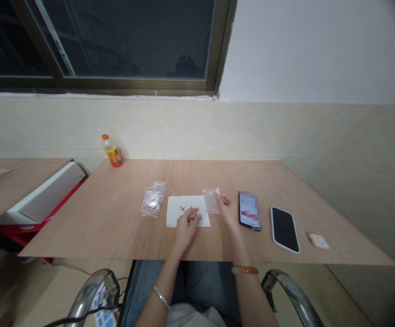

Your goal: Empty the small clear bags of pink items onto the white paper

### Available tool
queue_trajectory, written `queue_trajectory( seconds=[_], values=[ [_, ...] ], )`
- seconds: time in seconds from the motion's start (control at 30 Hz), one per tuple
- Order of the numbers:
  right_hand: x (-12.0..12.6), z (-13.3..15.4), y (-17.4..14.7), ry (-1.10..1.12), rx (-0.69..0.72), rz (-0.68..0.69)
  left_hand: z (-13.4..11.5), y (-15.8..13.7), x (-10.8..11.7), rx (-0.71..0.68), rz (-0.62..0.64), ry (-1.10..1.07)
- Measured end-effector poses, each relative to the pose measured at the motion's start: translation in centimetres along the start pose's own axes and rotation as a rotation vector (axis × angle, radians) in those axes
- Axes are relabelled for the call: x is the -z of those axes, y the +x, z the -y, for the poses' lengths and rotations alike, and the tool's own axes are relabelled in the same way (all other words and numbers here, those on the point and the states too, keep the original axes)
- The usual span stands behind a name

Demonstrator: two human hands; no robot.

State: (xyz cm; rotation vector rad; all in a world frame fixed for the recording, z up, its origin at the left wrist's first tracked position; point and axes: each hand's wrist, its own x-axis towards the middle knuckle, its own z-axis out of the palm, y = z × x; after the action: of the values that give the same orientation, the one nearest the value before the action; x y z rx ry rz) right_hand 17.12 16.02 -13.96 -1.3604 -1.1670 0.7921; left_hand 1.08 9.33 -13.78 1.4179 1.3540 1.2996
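so, right hand [227, 210]: the fingertips are closed on the right edge of a clear bag, over by the right side of the paper. pinching just the edge probably leaves the rest of it uncovered.
clear bag [211, 201]: thin and see-through, overlapping the upper right part of the sheet. can't tell if its mouth is open.
left hand [188, 221]: over the middle of the sheet, fingers bent and pointing at the bits. can't tell if anything's pinched in there, the fingertips are too small to read.
little bits [183, 209]: a few tiny dark pieces on the paper, some near or behind the left fingers. too small to say what they are.
white paper [172, 217]: flat on the table [81, 218] right in front of the person, likely because dark specks show up better on white than on wood grain.
bag pile [153, 201]: more clear bags just left of the sheet, probably there for easy reach.
phones: one with a lit screen [249, 210] near the right hand, one dark [285, 230] further right, both off the paper.
bottle [113, 153]: back by the wall, well apart from the hands.
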Motion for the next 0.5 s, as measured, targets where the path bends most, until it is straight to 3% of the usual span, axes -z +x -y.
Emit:
queue_trajectory(
  seconds=[0.1,0.2,0.33,0.5],
  values=[
    [1.7,-0.5,1.2,-0.305,-0.006,0.039,-0.2,0.0,0.0,-0.016,-0.005,0.059],
    [2.5,-0.9,1.7,-0.427,-0.013,0.02,-0.3,0.3,0.9,0.015,-0.047,0.036],
    [2.2,-1.0,1.8,-0.672,-0.001,-0.009,0.0,0.9,2.8,0.032,-0.107,0.003],
    [1.9,-1.4,1.1,-0.99,0.015,0.087,1.2,1.5,5.1,0.039,-0.251,0.054]
  ],
)
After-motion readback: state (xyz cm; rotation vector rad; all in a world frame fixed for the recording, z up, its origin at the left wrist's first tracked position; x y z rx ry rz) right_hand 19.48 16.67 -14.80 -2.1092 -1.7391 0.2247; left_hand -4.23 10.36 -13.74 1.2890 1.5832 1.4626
